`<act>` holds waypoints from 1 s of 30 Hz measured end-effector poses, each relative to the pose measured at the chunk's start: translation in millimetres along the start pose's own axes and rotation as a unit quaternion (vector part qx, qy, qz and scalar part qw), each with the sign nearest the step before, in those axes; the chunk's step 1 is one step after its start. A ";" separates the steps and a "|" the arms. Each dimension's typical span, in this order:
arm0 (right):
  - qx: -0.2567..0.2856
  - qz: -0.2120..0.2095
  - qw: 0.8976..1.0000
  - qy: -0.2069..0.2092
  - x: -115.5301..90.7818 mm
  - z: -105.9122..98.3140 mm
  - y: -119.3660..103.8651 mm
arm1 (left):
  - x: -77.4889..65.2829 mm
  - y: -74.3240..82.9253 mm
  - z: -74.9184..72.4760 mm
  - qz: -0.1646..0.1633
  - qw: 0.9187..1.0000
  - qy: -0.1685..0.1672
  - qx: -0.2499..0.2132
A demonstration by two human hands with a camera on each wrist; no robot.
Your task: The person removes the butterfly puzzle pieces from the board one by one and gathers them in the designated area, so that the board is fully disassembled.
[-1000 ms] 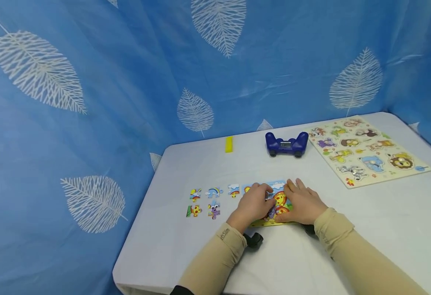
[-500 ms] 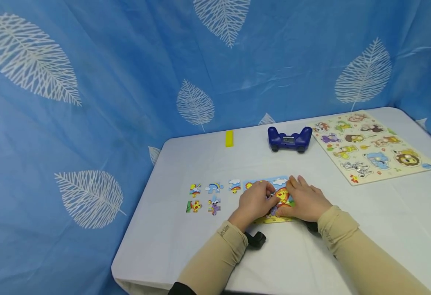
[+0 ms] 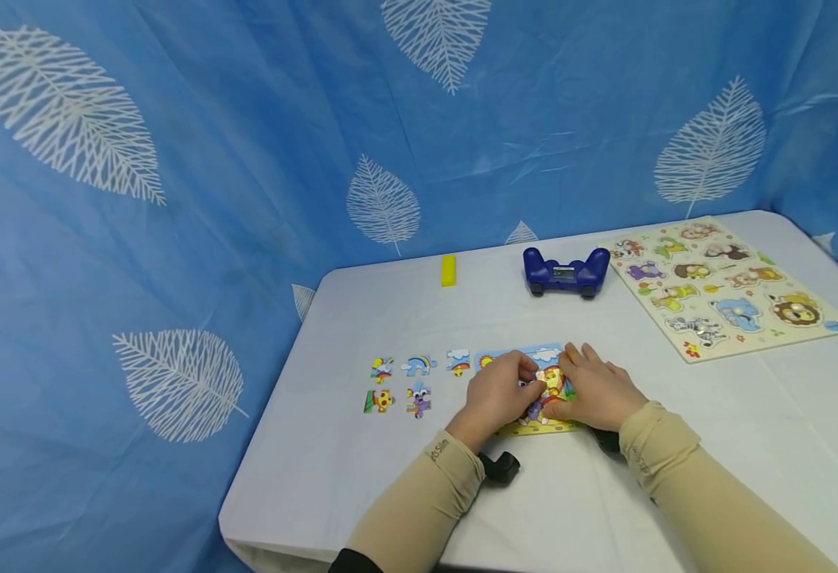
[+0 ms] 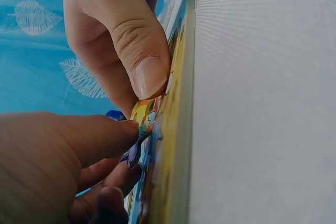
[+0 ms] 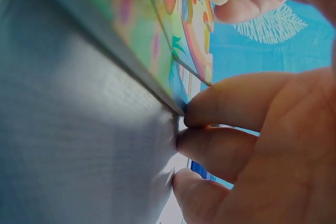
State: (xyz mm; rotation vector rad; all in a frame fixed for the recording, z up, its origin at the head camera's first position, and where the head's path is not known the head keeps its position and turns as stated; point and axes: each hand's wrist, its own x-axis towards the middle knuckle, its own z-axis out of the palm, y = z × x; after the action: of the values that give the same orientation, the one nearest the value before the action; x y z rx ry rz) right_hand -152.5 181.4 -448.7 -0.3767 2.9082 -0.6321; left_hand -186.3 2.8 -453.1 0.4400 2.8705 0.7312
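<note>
A picture puzzle on a flat board (image 3: 533, 429) lies on the table, its scene of sun, clouds and animals partly hidden by both hands. My left hand (image 3: 493, 395) reaches over its middle. In the left wrist view its thumb and a finger pinch a small purple-blue puzzle piece (image 4: 134, 154) close above the picture. My right hand (image 3: 599, 390) spreads across the board's right side, its thumb touching the picture. Several fingertips (image 5: 195, 113) rest at the board's edge and on the cloth. Near the right thumb a yellow-orange part of the picture (image 3: 551, 379) is tilted, one edge raised.
Several loose puzzle pieces, such as a rainbow piece (image 3: 419, 365) and a purple piece (image 3: 419, 400), lie left of the board. Farther back are a yellow block (image 3: 449, 270) and a dark blue game controller (image 3: 566, 274). An animal peg board (image 3: 758, 341) lies at the right.
Both hands keep nearly the same place on the puzzle. The yellow-orange part between them now catches the light and looks more tilted. The head view has shifted slightly.
</note>
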 end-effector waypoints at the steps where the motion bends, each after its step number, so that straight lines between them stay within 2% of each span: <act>1: 0.003 0.002 1.000 0.001 0.5 0.2 0.1 | -0.2 -0.1 0.1 0.000 1.000 0.001 -0.003; 18: 0.016 0.009 1.000 -0.001 3.5 0.7 1.8 | -2.4 -1.8 0.8 0.019 0.999 0.020 -0.027; 23: 0.021 0.011 1.000 -0.004 2.7 0.7 3.8 | -4.2 -0.2 0.9 0.014 0.997 0.022 -0.074; 30: 0.015 0.004 1.000 0.000 3.3 1.1 3.4 | -7.6 -4.4 -7.0 0.012 0.987 0.034 -0.154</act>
State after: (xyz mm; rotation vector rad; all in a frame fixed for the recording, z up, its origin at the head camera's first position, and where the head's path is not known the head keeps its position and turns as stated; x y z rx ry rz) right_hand -156.2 183.1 -451.5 -0.3625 2.8945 -0.6742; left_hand -181.7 -6.4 -448.6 0.4125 2.7465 1.1925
